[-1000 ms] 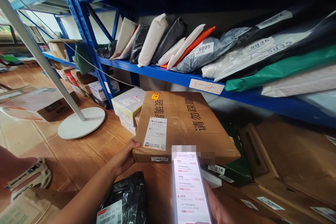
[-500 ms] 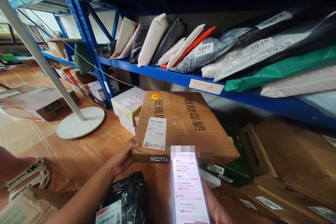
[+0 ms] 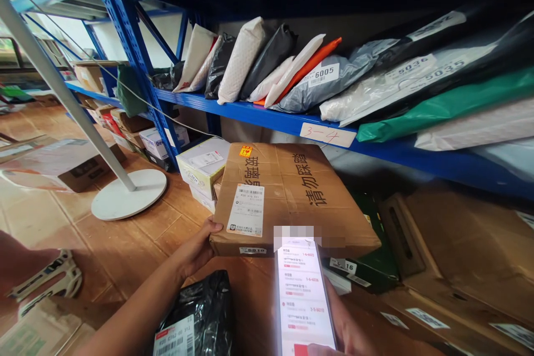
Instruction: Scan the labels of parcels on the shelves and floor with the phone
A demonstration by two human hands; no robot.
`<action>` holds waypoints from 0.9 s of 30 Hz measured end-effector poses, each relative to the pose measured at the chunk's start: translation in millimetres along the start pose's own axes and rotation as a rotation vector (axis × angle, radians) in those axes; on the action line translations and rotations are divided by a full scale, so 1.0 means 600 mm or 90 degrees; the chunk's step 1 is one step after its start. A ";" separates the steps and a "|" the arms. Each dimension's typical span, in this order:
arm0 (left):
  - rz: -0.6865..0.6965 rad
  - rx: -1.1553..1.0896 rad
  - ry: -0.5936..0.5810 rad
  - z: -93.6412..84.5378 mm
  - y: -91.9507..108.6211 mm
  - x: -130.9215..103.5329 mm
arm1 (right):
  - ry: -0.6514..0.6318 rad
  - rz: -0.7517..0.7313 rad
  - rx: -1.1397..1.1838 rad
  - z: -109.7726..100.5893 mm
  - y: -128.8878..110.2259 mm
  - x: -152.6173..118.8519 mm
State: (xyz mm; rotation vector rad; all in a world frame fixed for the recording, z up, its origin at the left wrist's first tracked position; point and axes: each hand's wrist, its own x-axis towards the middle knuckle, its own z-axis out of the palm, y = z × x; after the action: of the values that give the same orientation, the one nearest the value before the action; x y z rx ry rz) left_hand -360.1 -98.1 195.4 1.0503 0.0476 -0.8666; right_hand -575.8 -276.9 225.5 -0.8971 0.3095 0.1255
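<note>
A wide, flat cardboard box [image 3: 287,194] with black printed characters and a white label lies below the shelf edge. My left hand [image 3: 204,242] grips its near left corner, thumb on top and fingers out of sight beneath. In my right hand [image 3: 344,322] is a phone [image 3: 304,300] with a lit screen showing a list; the thumb lies across the lower screen. The phone is in front of the box's near edge. Under my left forearm is a black plastic parcel [image 3: 200,317] with a white label.
Bagged parcels [image 3: 242,61] lean along the blue shelf [image 3: 250,114]. A yellow and white box [image 3: 202,164] stands left of the cardboard box, a green box [image 3: 375,267] and open cartons [image 3: 467,245] right. A white pole base [image 3: 129,194] and a person's sandalled foot [image 3: 50,283] are at left.
The phone has shifted slightly right and up, and the thumb shows more over the lower screen. My left hand keeps its hold on the box corner.
</note>
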 end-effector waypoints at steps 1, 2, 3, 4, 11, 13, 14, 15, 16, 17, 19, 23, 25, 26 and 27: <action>0.005 -0.004 -0.002 -0.001 -0.002 0.001 | 0.010 0.000 0.000 -0.003 0.000 0.000; 0.012 -0.009 -0.007 -0.002 -0.004 0.002 | 0.018 -0.001 -0.004 -0.006 0.000 0.000; 0.019 -0.013 -0.011 -0.002 -0.005 0.002 | 0.021 -0.005 -0.010 -0.010 -0.001 0.000; 0.024 -0.016 -0.015 -0.002 -0.006 0.003 | 0.022 -0.007 -0.019 -0.014 -0.003 0.000; 0.026 -0.013 -0.010 0.002 -0.002 0.000 | 0.076 -0.040 -0.049 -0.023 -0.004 0.003; 0.025 0.000 0.008 0.001 0.000 -0.001 | 0.078 -0.072 -0.050 -0.019 -0.003 0.005; 0.024 0.007 0.017 0.000 0.001 -0.001 | 0.076 -0.076 -0.051 -0.017 -0.003 0.006; 0.021 0.014 0.022 0.000 0.002 0.000 | 0.074 -0.074 -0.051 -0.014 -0.004 0.006; 0.016 0.020 0.023 0.000 0.003 0.000 | 0.073 -0.071 -0.052 -0.011 -0.006 0.006; 0.010 0.025 0.022 0.000 0.004 0.001 | 0.072 -0.070 -0.054 -0.009 -0.009 0.006; 0.002 0.034 0.022 0.001 0.006 0.001 | 0.061 -0.073 -0.062 -0.005 -0.014 0.005; -0.002 0.041 0.028 0.006 0.008 -0.002 | 0.040 -0.078 -0.071 -0.003 -0.018 0.004; -0.001 0.040 0.030 0.006 0.008 -0.002 | 0.044 -0.077 -0.073 -0.002 -0.019 0.004; -0.002 0.038 0.031 0.005 0.008 -0.002 | 0.053 -0.077 -0.074 -0.001 -0.019 0.004; -0.003 0.036 0.029 0.005 0.008 -0.002 | 0.064 -0.076 -0.076 0.000 -0.020 0.004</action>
State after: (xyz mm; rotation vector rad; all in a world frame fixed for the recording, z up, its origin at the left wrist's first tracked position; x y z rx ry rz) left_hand -358.8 -98.6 200.7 1.1240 0.0649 -0.8525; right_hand -570.5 -284.4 234.0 -1.0401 0.3433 -0.0123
